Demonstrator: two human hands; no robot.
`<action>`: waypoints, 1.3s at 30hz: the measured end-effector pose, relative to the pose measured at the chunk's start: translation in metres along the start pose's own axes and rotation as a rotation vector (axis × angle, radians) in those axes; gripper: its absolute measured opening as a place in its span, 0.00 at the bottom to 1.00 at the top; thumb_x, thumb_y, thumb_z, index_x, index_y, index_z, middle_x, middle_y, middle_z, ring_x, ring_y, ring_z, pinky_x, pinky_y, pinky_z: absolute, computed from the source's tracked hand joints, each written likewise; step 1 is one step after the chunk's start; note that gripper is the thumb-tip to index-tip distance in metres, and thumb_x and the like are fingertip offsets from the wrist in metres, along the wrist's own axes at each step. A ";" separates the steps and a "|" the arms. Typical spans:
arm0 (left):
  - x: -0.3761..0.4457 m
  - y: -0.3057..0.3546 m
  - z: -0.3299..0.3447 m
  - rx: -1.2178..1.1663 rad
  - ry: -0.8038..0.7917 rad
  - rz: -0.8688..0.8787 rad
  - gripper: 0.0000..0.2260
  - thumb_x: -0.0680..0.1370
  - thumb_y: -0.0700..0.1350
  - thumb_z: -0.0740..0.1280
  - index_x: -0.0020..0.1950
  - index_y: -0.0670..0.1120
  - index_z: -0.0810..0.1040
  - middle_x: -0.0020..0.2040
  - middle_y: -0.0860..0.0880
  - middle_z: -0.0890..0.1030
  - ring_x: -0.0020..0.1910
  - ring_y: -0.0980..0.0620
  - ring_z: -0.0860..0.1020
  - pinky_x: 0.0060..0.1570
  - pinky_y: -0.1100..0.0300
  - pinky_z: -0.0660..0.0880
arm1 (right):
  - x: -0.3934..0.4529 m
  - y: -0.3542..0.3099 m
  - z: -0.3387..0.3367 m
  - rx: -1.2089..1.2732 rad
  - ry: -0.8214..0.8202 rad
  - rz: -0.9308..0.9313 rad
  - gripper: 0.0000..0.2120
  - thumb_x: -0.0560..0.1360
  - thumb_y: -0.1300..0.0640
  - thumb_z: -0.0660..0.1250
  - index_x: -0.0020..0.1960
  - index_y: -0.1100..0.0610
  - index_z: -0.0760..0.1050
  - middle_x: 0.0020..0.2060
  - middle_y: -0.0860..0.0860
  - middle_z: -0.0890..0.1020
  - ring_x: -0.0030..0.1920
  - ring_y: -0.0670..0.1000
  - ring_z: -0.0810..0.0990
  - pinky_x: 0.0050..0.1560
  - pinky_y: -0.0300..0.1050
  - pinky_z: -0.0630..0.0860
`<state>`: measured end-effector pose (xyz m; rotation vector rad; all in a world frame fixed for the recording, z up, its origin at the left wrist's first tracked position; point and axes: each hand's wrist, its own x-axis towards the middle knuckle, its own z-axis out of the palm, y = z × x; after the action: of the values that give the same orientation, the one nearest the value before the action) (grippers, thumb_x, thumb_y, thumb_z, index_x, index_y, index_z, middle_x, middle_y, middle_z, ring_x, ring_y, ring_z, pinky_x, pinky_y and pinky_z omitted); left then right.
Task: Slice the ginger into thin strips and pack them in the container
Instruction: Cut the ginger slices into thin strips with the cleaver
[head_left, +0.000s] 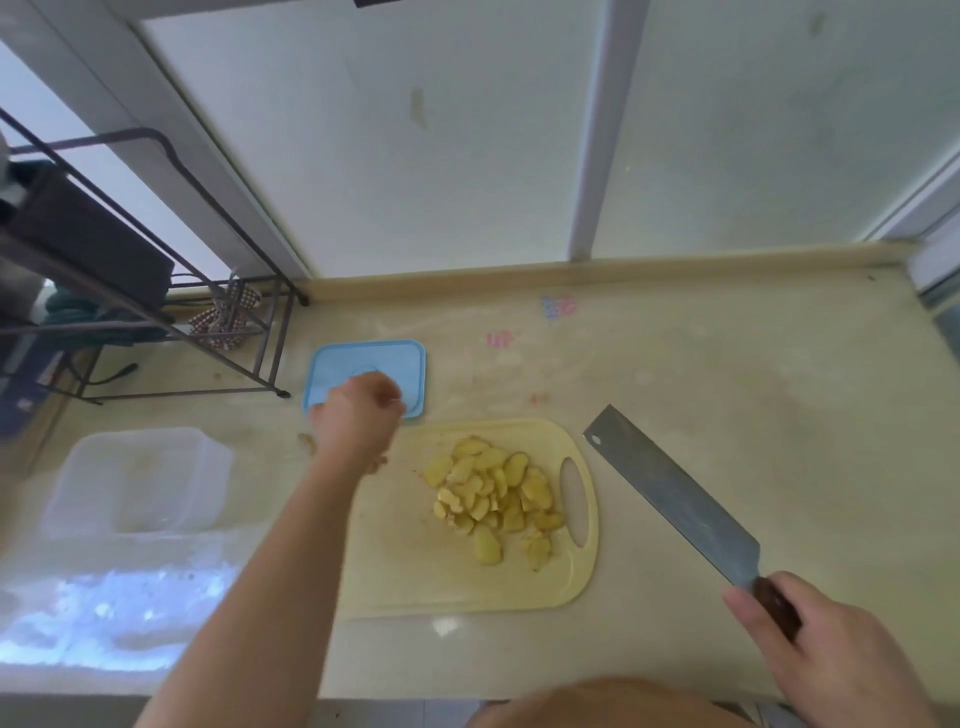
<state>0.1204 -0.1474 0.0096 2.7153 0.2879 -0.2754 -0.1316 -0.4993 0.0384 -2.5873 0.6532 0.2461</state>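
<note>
A heap of flat yellow ginger slices lies on a pale yellow cutting board. My right hand grips the dark handle of a cleaver, whose blade angles up to the left, off the board's right side. My left hand hovers at the board's far left corner, over the near edge of a blue lid, fingers curled; whether it holds anything cannot be seen. A clear plastic container stands empty to the left.
A dark metal rack with cloths stands at the back left corner. Small ginger scraps lie on the beige counter beside the board. A frosted window runs along the back. The counter's front edge is near my body.
</note>
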 end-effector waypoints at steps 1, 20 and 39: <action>0.002 -0.021 -0.008 -0.016 -0.009 -0.051 0.03 0.76 0.47 0.70 0.46 0.55 0.79 0.42 0.57 0.79 0.47 0.52 0.77 0.59 0.53 0.72 | -0.001 -0.001 0.001 0.000 -0.003 0.000 0.31 0.64 0.25 0.50 0.33 0.52 0.71 0.20 0.48 0.73 0.25 0.48 0.74 0.31 0.48 0.73; -0.096 -0.045 0.069 -0.400 -0.015 0.449 0.12 0.74 0.33 0.68 0.54 0.44 0.83 0.50 0.53 0.81 0.50 0.51 0.79 0.53 0.58 0.76 | -0.010 -0.015 0.011 -0.037 0.053 0.016 0.46 0.54 0.13 0.39 0.32 0.52 0.73 0.20 0.51 0.73 0.26 0.53 0.76 0.30 0.50 0.73; -0.113 -0.064 0.080 -0.331 0.151 0.418 0.07 0.74 0.47 0.70 0.48 0.47 0.86 0.44 0.53 0.85 0.43 0.52 0.82 0.45 0.52 0.78 | -0.013 -0.015 0.024 -0.053 0.085 -0.013 0.44 0.56 0.14 0.40 0.30 0.53 0.71 0.21 0.52 0.72 0.23 0.49 0.72 0.28 0.48 0.74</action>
<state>-0.0153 -0.1402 -0.0594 2.3947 -0.1811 0.0909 -0.1371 -0.4717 0.0269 -2.6646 0.6677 0.1516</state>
